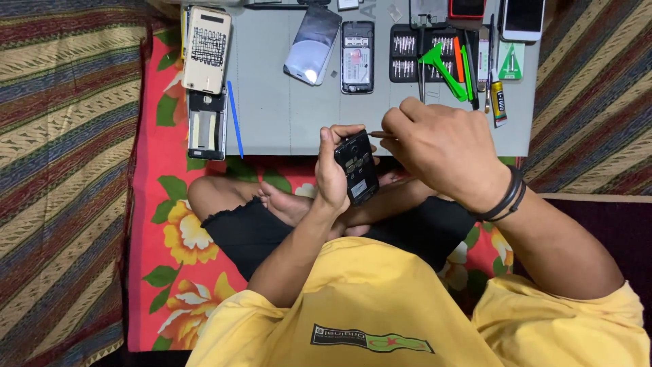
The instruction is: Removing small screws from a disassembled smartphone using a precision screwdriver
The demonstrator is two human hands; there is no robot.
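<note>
From the head view we look down on our own lap, where we sit cross-legged just off the near edge of a grey work mat. Our left hand is wrapped around a small black phone body, thumb along its left side, holding it tilted above our legs, just off the mat's near edge. Our right hand is clenched around a thin tool, its tip reaching the upper right edge of the phone body; most of the tool is hidden in our fist. Two dark bands circle our right wrist.

On the mat, near the far edge, a silver back cover lies tilted beside an opened phone with its insides showing. Towards the far right corner sits a black tray of screwdriver bits, with green and orange pry tools lying across it, a green triangular pick and a small tube of glue just beside. A white phone rests at the far right corner. Over the left edge lies a beige phone back, a dark frame below it, and a blue stick along the mat's left side.
</note>
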